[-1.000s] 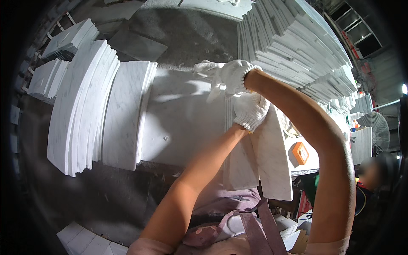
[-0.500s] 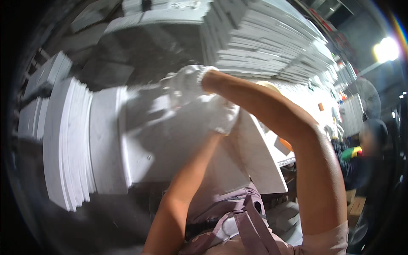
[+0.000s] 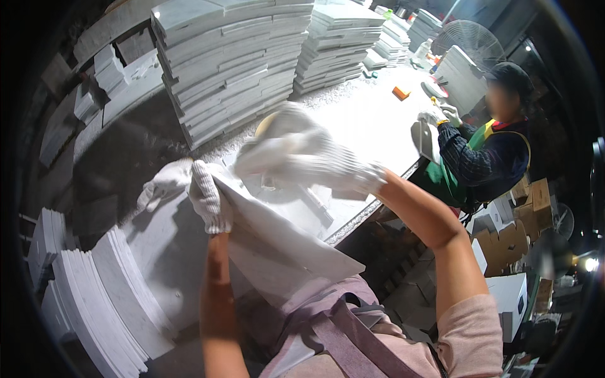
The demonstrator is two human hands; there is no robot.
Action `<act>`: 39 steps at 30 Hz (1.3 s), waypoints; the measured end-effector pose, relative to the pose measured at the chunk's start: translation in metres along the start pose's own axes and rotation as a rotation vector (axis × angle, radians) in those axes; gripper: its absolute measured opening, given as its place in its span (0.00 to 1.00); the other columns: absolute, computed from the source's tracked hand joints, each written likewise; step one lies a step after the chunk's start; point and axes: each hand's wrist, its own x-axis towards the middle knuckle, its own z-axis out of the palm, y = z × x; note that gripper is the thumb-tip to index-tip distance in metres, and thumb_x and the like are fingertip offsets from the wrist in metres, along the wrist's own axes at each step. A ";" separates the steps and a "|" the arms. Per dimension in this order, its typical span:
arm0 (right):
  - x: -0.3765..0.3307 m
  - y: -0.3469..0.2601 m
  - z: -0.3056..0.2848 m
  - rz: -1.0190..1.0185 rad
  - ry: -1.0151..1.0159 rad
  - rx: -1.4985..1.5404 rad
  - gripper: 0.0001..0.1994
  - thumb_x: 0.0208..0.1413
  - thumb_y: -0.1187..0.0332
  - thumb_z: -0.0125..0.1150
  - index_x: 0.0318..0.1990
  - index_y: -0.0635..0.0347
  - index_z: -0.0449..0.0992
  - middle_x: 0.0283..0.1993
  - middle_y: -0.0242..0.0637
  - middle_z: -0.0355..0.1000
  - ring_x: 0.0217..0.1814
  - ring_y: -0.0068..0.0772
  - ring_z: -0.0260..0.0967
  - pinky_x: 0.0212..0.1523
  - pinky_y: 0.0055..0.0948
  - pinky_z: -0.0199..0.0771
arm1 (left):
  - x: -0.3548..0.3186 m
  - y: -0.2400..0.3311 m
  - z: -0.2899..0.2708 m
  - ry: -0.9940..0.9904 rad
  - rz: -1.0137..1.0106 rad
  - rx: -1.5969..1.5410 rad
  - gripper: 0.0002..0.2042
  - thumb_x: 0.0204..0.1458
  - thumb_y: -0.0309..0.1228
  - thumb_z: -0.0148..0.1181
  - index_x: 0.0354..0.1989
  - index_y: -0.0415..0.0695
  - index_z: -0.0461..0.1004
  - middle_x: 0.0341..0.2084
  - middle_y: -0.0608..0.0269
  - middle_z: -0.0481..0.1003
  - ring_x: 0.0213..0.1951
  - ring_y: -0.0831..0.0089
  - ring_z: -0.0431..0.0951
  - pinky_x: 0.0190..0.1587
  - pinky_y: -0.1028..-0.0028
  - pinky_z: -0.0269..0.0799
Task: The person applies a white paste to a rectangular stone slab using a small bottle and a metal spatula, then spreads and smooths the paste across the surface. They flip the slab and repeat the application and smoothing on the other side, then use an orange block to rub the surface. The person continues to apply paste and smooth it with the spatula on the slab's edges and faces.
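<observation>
My left hand [image 3: 211, 200], in a white knit glove, grips the upper edge of a flat white stone tile [image 3: 283, 242]. The tile leans in front of me, its near end close to my apron [image 3: 328, 315]. A crumpled white cloth or glove [image 3: 165, 184] lies against the far side of my left hand. My right hand [image 3: 302, 151], also gloved, is over the bright worktable [image 3: 372, 126] beyond the tile. Motion smears its fingers, so I cannot see whether they hold anything. Just behind it, a round yellowish thing [image 3: 266, 123] is partly hidden.
Tall stacks of white tiles [image 3: 236, 63] stand at the back. More tiles stand on edge [image 3: 94, 309] at the near left. An orange block [image 3: 401, 93] lies on the table. At the right a person [image 3: 485, 151] holds a tile; cardboard boxes [image 3: 504, 246] are behind.
My view has turned to the right. My right hand has moved away from the left one, out over the worktable. The left hand remains at the tile's upper edge.
</observation>
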 end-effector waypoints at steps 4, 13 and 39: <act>-0.109 0.016 -0.020 0.356 0.166 0.199 0.26 0.58 0.61 0.68 0.61 0.65 0.75 0.48 0.44 0.81 0.52 0.36 0.79 0.55 0.31 0.79 | -0.003 0.016 0.011 0.197 0.053 0.218 0.23 0.71 0.49 0.53 0.45 0.38 0.83 0.35 0.64 0.84 0.37 0.73 0.80 0.42 0.69 0.75; -0.210 0.056 0.036 0.568 0.608 0.875 0.32 0.57 0.62 0.70 0.64 0.61 0.63 0.58 0.48 0.70 0.66 0.61 0.70 0.65 0.58 0.75 | 0.018 0.005 0.019 -0.035 0.015 0.281 0.24 0.69 0.50 0.57 0.29 0.40 0.80 0.21 0.71 0.73 0.28 0.82 0.68 0.35 0.72 0.68; -0.133 0.042 0.036 0.453 0.432 0.942 0.30 0.61 0.63 0.67 0.65 0.70 0.65 0.54 0.55 0.76 0.56 0.53 0.79 0.55 0.46 0.79 | 0.017 0.010 0.027 -0.058 0.001 0.562 0.32 0.64 0.66 0.48 0.44 0.48 0.85 0.36 0.55 0.85 0.43 0.52 0.84 0.46 0.60 0.76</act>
